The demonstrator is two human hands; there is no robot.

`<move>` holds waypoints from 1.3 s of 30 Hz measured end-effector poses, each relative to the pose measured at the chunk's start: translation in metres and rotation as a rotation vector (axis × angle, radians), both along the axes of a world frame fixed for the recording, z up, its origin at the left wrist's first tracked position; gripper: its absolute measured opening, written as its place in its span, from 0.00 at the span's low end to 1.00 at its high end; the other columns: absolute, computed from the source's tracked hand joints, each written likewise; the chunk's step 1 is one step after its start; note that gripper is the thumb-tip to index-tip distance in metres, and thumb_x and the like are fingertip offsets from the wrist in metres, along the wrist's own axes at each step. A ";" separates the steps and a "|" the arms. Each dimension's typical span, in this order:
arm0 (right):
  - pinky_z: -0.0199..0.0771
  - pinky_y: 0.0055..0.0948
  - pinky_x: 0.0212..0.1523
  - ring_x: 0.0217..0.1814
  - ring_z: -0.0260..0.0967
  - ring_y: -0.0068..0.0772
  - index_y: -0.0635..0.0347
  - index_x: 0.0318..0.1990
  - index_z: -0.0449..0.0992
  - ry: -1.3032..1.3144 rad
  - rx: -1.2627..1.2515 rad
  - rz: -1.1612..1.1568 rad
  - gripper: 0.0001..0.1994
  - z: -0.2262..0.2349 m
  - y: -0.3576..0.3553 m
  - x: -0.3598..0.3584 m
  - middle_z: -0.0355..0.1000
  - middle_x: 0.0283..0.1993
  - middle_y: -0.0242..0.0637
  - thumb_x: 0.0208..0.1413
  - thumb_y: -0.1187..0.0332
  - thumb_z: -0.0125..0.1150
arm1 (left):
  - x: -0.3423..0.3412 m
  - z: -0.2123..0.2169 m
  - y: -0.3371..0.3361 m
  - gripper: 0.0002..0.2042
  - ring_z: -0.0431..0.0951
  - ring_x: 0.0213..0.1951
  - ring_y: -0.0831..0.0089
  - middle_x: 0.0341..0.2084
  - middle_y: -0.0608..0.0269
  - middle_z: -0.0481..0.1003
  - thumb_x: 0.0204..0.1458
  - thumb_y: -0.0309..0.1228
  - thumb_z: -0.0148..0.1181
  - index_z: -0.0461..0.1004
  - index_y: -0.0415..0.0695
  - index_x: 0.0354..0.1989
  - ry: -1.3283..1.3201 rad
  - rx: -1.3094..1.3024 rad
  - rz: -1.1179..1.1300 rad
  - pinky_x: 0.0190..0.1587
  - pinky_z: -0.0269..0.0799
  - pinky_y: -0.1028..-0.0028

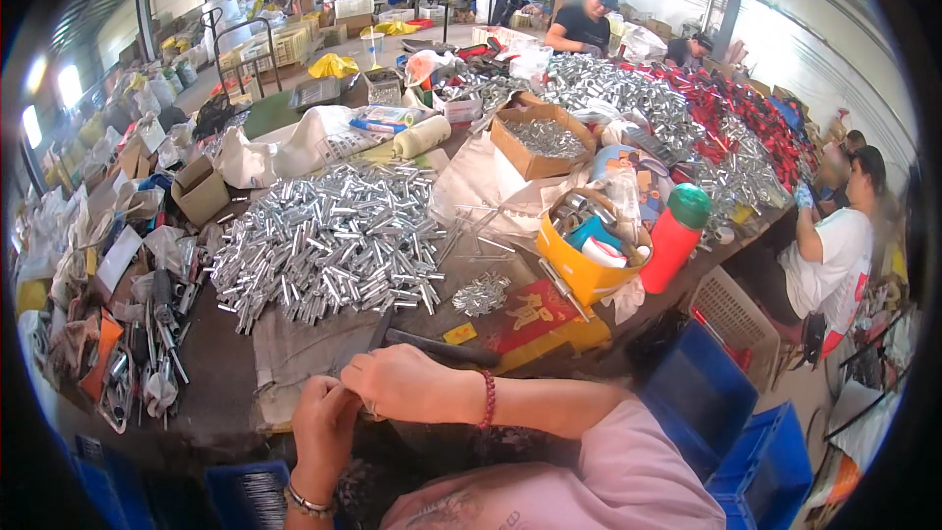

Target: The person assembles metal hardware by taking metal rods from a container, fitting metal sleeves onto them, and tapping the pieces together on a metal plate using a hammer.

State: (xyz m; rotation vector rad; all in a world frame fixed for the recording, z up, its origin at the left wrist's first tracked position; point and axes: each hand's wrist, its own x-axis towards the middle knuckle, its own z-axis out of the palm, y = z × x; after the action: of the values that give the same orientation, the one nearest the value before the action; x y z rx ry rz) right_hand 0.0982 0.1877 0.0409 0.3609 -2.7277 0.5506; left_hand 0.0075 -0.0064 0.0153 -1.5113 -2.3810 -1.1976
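At the table's near edge my left hand (324,424) and my right hand (410,383) meet, their fingers pinched together. What they grip, if anything, is hidden by the fingers. Just beyond them lies a dark hammer-like tool (442,346), its handle pointing right. A broad heap of short silver metal tubes (324,240) covers the table ahead. To its right sits a much smaller pile of little metal pieces (481,294), beside a red and gold card (530,316).
A yellow tub (581,280) of mixed items stands at right, beside a red bottle (669,253) with a green lid. Behind is a cardboard box (530,165) of small metal parts. Blue crates (699,383) stand low at right. Several people work around the far and right sides.
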 end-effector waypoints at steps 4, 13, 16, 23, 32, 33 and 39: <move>0.79 0.49 0.43 0.44 0.78 0.60 0.60 0.39 0.78 0.104 -0.391 -0.069 0.09 -0.006 0.017 -0.003 0.76 0.39 0.49 0.52 0.70 0.71 | -0.010 -0.013 0.000 0.06 0.81 0.41 0.51 0.36 0.55 0.77 0.55 0.23 0.73 0.83 0.44 0.39 0.028 -0.030 -0.002 0.42 0.77 0.57; 0.81 0.37 0.43 0.40 0.81 0.44 0.65 0.41 0.81 -0.117 -0.578 -0.149 0.10 -0.001 0.027 0.011 0.78 0.41 0.44 0.51 0.79 0.72 | -0.011 -0.007 0.011 0.08 0.81 0.41 0.54 0.37 0.57 0.78 0.57 0.27 0.75 0.86 0.46 0.44 0.012 0.009 0.001 0.43 0.77 0.61; 0.81 0.37 0.44 0.42 0.81 0.43 0.65 0.40 0.81 -0.069 -0.505 -0.126 0.10 -0.002 0.017 0.010 0.78 0.43 0.43 0.50 0.80 0.72 | -0.006 -0.011 0.005 0.07 0.81 0.41 0.55 0.37 0.59 0.78 0.56 0.28 0.75 0.86 0.47 0.42 0.014 0.018 0.026 0.42 0.77 0.61; 0.82 0.37 0.44 0.42 0.80 0.44 0.65 0.39 0.82 -0.098 -0.414 -0.122 0.10 -0.006 0.014 0.004 0.77 0.43 0.42 0.49 0.80 0.73 | -0.009 -0.012 0.003 0.08 0.81 0.41 0.56 0.36 0.60 0.78 0.53 0.26 0.75 0.86 0.47 0.41 0.001 0.023 0.025 0.42 0.77 0.62; 0.81 0.46 0.45 0.44 0.78 0.55 0.61 0.38 0.80 -0.004 -0.191 -0.115 0.08 0.010 0.018 -0.002 0.76 0.42 0.46 0.50 0.74 0.70 | -0.017 -0.011 0.004 0.06 0.81 0.39 0.52 0.35 0.55 0.77 0.55 0.29 0.74 0.83 0.46 0.39 0.073 -0.047 0.006 0.40 0.76 0.57; 0.80 0.46 0.46 0.44 0.78 0.55 0.61 0.37 0.80 -0.003 -0.220 -0.120 0.08 0.005 0.018 -0.003 0.76 0.40 0.46 0.49 0.74 0.70 | -0.018 -0.014 0.006 0.05 0.81 0.38 0.51 0.33 0.55 0.77 0.55 0.28 0.74 0.82 0.45 0.35 0.029 -0.010 -0.011 0.40 0.76 0.55; 0.79 0.48 0.46 0.45 0.77 0.56 0.61 0.37 0.78 -0.023 -0.290 -0.110 0.07 0.006 0.009 0.013 0.75 0.41 0.44 0.52 0.72 0.70 | 0.000 -0.003 -0.001 0.06 0.81 0.39 0.52 0.35 0.57 0.78 0.58 0.32 0.74 0.87 0.47 0.41 -0.042 -0.054 0.013 0.41 0.77 0.56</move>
State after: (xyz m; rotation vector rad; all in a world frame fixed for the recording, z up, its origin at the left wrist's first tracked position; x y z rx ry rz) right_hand 0.1117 0.1967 0.0467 0.1315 -2.6174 0.9083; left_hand 0.0075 -0.0071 0.0121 -1.4981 -2.4647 -1.1835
